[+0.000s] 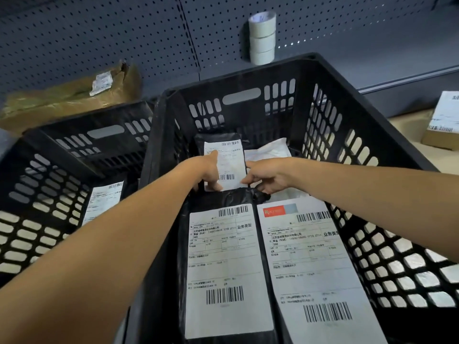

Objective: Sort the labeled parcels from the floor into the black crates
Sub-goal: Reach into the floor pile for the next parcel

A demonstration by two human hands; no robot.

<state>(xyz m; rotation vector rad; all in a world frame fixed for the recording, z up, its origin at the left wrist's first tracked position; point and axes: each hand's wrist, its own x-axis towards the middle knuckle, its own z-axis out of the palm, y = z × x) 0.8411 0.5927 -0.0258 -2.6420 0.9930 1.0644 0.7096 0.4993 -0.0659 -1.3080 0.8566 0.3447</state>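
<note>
Both my hands reach into the nearer black crate (367, 155). My left hand (210, 173) grips the left edge of a small black parcel with a white label (229, 160), thumb on top. My right hand (267, 175) pinches the parcel's right lower edge. Below it lie two larger black parcels, one labeled (223, 266) at the left and one (315, 271) at the right. A white bag (270, 150) lies behind the small parcel. A second black crate (49, 184) stands at the left with one labeled parcel (104, 202) inside.
A brown paper parcel (69, 100) lies behind the left crate. Three tape rolls (262, 38) are stacked against the grey pegboard wall. A labeled cardboard box (442, 122) sits on the floor at the far right.
</note>
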